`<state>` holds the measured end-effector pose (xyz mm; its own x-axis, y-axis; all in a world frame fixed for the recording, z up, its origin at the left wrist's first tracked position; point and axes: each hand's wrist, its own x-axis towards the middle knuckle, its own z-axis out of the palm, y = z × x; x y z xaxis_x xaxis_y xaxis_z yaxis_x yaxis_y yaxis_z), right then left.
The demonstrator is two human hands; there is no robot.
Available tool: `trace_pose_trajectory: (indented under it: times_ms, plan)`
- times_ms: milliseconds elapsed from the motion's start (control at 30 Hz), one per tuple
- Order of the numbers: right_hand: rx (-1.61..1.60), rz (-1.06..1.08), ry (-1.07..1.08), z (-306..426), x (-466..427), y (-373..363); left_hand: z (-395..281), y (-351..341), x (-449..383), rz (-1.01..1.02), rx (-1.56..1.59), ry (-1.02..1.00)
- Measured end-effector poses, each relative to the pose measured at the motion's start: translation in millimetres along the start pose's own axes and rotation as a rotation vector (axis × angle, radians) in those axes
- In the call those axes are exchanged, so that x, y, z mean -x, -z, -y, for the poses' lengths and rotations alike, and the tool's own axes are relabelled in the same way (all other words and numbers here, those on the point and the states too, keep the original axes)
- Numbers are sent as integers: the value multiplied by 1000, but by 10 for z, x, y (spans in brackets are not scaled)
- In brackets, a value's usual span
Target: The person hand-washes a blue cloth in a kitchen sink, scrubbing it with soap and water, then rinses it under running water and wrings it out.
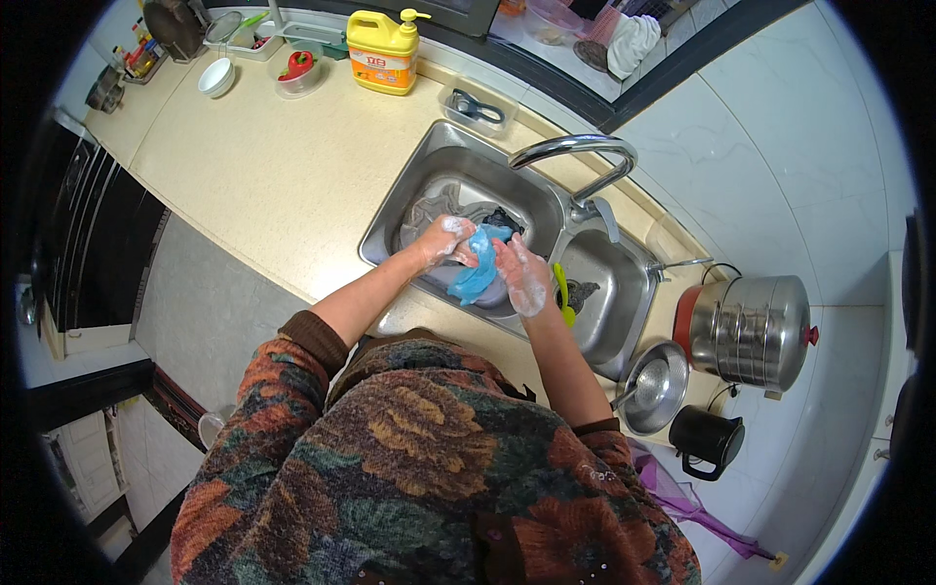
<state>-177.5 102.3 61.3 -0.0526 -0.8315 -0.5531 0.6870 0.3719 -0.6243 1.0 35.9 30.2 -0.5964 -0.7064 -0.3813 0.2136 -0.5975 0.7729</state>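
Note:
My left hand [444,241], covered in soap suds, grips a wet blue cloth [479,270] over the larger basin of a stainless steel sink [537,194]. My right hand [525,276] is also soapy. Its fingers are extended along the right side of the cloth, with the palm partly turned up; whether it pinches any of the fabric is unclear. A grey cloth [430,210] lies in the basin beyond my left hand. Just behind the blue cloth is a crumpled black cloth [504,218], partly hidden.
A chrome faucet [585,146] arches over the sink. A lime-green utensil [563,296] rests by the smaller basin. On the counter stand a yellow detergent jug [384,53], a plastic box [477,110], a metal strainer [656,387], a steel steamer [753,333] and a black kettle [706,439].

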Motion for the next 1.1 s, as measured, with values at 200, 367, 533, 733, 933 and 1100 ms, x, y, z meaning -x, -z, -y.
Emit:
trace_pose_trajectory:
  times_ms: [200, 367, 533, 733, 933, 1100]
  plan:
    - [463, -31, 283, -121, -44, -27, 21, -63, 34, -7, 47, -15]
    - [947, -70, 549, -243, -162, -21, 83, -25, -12, 62, -138, -128]
    - [987, -120, 489, -254, -238, 97, 109, 25, -25, 33, -194, -147]
    - [477, -173, 347, -241, -281, 251, 115, 98, -45, -99, -182, -173]
    - [-129, -20, 102, 34, -127, 292, 88, 316, -94, -339, 230, -202]
    - [-303, 56, 63, 174, -56, 307, 64, 504, -198, -338, 76, -483]
